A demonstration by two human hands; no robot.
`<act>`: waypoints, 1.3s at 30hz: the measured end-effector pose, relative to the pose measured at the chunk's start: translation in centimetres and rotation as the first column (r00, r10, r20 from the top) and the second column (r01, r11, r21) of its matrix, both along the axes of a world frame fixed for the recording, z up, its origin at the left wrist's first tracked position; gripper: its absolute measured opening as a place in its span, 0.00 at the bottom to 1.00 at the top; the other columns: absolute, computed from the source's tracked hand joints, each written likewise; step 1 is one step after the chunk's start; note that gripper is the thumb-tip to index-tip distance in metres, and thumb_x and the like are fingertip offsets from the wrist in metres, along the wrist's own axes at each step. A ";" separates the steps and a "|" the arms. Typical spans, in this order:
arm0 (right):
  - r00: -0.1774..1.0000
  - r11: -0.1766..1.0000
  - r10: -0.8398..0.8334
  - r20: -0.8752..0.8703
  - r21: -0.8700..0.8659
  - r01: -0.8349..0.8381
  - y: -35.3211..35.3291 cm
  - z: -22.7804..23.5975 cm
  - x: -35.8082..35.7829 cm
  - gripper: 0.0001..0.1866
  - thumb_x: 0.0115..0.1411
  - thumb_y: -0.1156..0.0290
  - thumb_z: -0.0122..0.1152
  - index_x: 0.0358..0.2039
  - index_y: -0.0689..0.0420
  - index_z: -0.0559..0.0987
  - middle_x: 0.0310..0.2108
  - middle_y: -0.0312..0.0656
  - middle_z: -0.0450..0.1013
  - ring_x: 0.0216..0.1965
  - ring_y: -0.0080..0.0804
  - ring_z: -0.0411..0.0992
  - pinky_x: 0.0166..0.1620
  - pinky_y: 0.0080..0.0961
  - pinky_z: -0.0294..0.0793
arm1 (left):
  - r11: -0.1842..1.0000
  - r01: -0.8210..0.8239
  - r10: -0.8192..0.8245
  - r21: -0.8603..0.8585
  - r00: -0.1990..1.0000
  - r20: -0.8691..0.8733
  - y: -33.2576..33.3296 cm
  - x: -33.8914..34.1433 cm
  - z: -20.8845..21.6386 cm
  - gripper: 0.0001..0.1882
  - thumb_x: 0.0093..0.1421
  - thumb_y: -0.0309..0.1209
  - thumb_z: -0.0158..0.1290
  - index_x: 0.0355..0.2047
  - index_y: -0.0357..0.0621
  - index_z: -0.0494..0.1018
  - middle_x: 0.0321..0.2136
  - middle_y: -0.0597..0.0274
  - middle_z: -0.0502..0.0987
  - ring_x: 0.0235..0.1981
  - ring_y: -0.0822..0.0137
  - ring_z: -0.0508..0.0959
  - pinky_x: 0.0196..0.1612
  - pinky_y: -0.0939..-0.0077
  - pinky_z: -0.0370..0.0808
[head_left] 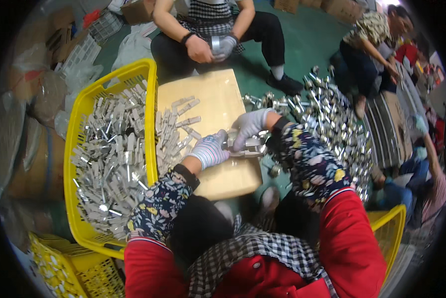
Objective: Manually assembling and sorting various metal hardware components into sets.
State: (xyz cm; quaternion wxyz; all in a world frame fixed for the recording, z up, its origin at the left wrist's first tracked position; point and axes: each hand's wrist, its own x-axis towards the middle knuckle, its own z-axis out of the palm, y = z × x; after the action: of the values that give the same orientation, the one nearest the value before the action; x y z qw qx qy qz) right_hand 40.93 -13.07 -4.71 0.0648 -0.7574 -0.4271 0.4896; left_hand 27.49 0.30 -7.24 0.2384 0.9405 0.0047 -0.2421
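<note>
Over the right part of the low wooden board my two gloved hands come together. My left hand, in a striped glove, is closed at the left end of a shiny metal part. Curled over the same part from above is my right hand. Its exact kind is partly hidden by my fingers. Several slim grey pieces lie loose on the board to the left of my hands. A small shiny metal piece is on the floor beside the board's right edge.
At left a yellow basket holds many grey pieces and metal rods. A large pile of shiny metal parts with stems covers the floor at right. Opposite, a person sits close to the board. Another yellow basket stands at lower right.
</note>
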 end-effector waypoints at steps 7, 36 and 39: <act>0.621 0.399 -0.357 -0.698 0.487 0.777 -12.5 3.0 -7.6 0.43 0.49 0.32 0.48 0.55 0.54 0.64 0.43 0.37 0.68 0.42 0.25 0.66 0.45 0.23 0.65 | 0.747 -0.160 0.256 -0.645 0.965 0.058 -3.5 -10.2 6.9 0.18 0.48 0.37 0.51 0.35 0.37 0.66 0.20 0.67 0.68 0.20 0.75 0.67 0.24 0.85 0.65; 0.506 -0.124 -0.245 -0.827 0.544 0.830 -15.8 9.3 -25.4 0.25 0.46 0.71 0.65 0.45 0.64 0.69 0.26 0.40 0.73 0.28 0.23 0.71 0.34 0.18 0.72 | -0.391 -0.057 0.253 -0.919 0.953 -0.166 -12.7 -20.6 8.7 0.17 0.59 0.42 0.46 0.41 0.42 0.68 0.07 0.79 0.49 0.06 0.79 0.52 0.15 0.81 0.55; 0.579 -0.083 -0.307 -0.755 0.627 0.774 -15.3 9.9 -25.6 0.32 0.44 0.67 0.68 0.48 0.65 0.66 0.26 0.43 0.74 0.27 0.24 0.72 0.33 0.19 0.72 | -0.496 -0.018 0.114 -0.868 0.990 -0.086 -12.2 -20.6 7.5 0.21 0.58 0.45 0.45 0.43 0.41 0.68 0.06 0.80 0.50 0.06 0.80 0.54 0.15 0.81 0.56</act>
State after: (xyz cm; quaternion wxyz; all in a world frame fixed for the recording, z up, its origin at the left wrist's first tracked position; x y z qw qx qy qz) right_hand 15.29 -28.36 5.16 0.7877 -0.5358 -0.2465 0.1778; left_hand 6.93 -11.89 0.28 0.9467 0.2721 -0.1509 -0.0834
